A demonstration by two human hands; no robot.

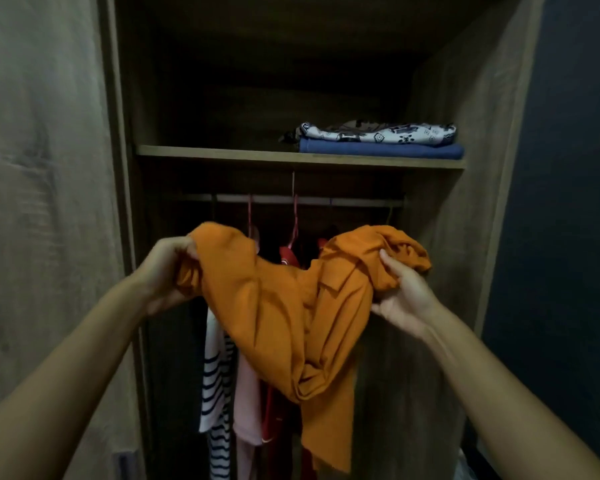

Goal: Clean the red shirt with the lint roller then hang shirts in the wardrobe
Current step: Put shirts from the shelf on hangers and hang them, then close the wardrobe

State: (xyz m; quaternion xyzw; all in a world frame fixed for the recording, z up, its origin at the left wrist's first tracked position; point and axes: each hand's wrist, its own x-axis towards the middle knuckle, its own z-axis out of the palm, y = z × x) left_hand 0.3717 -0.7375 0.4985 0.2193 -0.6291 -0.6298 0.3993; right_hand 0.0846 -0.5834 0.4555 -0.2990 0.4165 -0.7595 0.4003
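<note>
An orange shirt (284,306) hangs bunched between my two hands in front of the open wardrobe (482,140). My left hand (168,271) grips its left end, fingers curled into the cloth. My right hand (402,292) grips the crumpled right end from below. Behind the orange cloth a red shirt (289,255) hangs on a pink hanger (294,220) from the rail (354,201). No lint roller is in sight.
A striped shirt (217,372) and a pale pink garment (247,407) hang at the left of the rail. Folded clothes (378,140) lie on the shelf (222,153) above. The wardrobe door (42,202) stands at the left, a dark wall (568,202) at the right.
</note>
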